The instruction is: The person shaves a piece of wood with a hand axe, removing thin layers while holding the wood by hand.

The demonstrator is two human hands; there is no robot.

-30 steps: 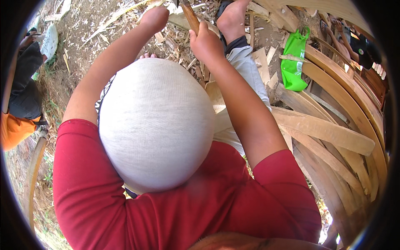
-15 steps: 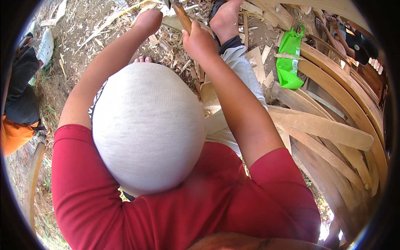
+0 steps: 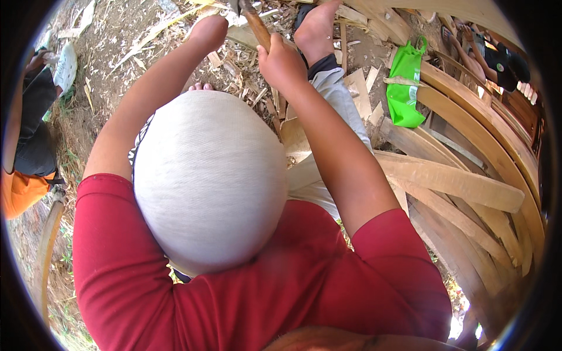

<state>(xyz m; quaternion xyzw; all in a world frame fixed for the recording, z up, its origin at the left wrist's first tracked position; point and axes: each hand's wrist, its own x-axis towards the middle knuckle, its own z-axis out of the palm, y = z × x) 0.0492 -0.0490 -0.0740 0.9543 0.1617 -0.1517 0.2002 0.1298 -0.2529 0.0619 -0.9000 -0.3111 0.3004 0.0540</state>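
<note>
My right hand [image 3: 283, 63] is closed around the brown handle [image 3: 257, 26] of a wooden-handled tool. A dark part of that tool [image 3: 235, 6] shows at the top edge and is cut off there, so its kind is unclear. Left of it, my left hand [image 3: 211, 30] is bent at the wrist with its fingers out of sight beyond the knuckles. Pale wood [image 3: 240, 35] lies between the two hands. A large rounded shape in pale grey cloth [image 3: 211, 175] fills the space between my forearms, and toes [image 3: 201, 86] peek out above it.
Wood shavings [image 3: 152, 58] litter the ground. A bare foot [image 3: 316, 32] is beside my right hand. To the right are a green bag [image 3: 405, 85] and a stack of curved planks [image 3: 462, 181]. Other people are near the left rim [image 3: 35, 128] and upper right [image 3: 503, 67].
My hands and the tool have shifted only slightly. At the left rim, the other person's arm and hand have moved further into view.
</note>
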